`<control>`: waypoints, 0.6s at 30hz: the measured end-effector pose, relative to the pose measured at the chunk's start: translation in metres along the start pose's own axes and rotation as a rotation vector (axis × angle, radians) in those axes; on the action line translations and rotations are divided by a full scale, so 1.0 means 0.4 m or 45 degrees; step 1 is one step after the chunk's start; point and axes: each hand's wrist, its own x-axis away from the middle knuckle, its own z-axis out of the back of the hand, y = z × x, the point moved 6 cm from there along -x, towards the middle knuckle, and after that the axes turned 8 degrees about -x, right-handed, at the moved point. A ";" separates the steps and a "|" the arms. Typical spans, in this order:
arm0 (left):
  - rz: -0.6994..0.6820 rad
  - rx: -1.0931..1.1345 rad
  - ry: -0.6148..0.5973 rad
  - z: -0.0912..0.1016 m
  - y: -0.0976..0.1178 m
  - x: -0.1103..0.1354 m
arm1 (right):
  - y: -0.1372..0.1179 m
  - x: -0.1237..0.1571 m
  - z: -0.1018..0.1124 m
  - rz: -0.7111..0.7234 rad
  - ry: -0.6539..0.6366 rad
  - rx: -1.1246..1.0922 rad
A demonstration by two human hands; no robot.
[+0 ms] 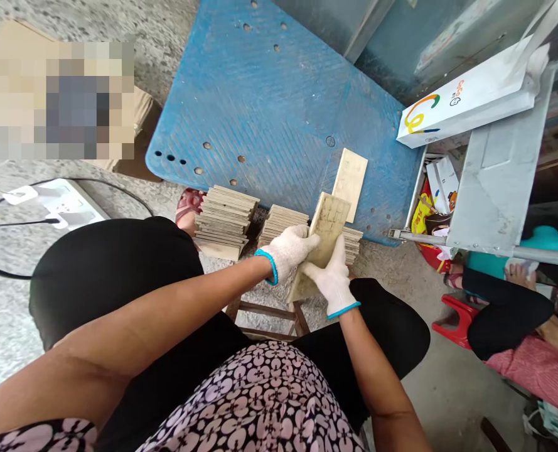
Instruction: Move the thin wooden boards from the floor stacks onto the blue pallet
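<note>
Both my hands wear white knit gloves with blue cuffs. Between them is a long, rectangular, yellowish board (329, 216) with a mottled, worn-looking face, tilted over my lap. My left hand (289, 248) grips its left edge, fingers curled and thumb across the face. Lower down, my right hand (331, 276) clasps the opposite side, thumb over the front and fingers along the right edge. Just beyond it, a pale thin wooden board (351, 179) lies on the blue plastic platform (269, 119). Stacks of thin boards (226, 216) stand below the platform's near edge, one stack (283, 223) partly hidden by my left hand.
A white paper bag (467, 94) rests on a grey metal frame (499, 182) at right. Further right, another person sits near a red stool (455, 320). On the left are a power strip (69, 201) with cables and a cardboard box (142, 125).
</note>
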 end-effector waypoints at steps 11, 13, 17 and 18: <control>-0.187 -0.131 -0.009 0.015 0.040 0.003 | -0.036 -0.066 -0.004 0.112 -0.008 -0.164; -0.200 -0.004 0.042 0.030 0.050 -0.007 | -0.038 -0.102 0.021 0.102 -0.015 -0.150; -0.096 0.086 0.133 0.052 0.044 -0.024 | -0.040 -0.214 0.106 0.015 0.093 0.061; -0.090 0.036 0.103 0.050 0.042 -0.023 | -0.044 -0.251 0.129 0.007 0.123 0.111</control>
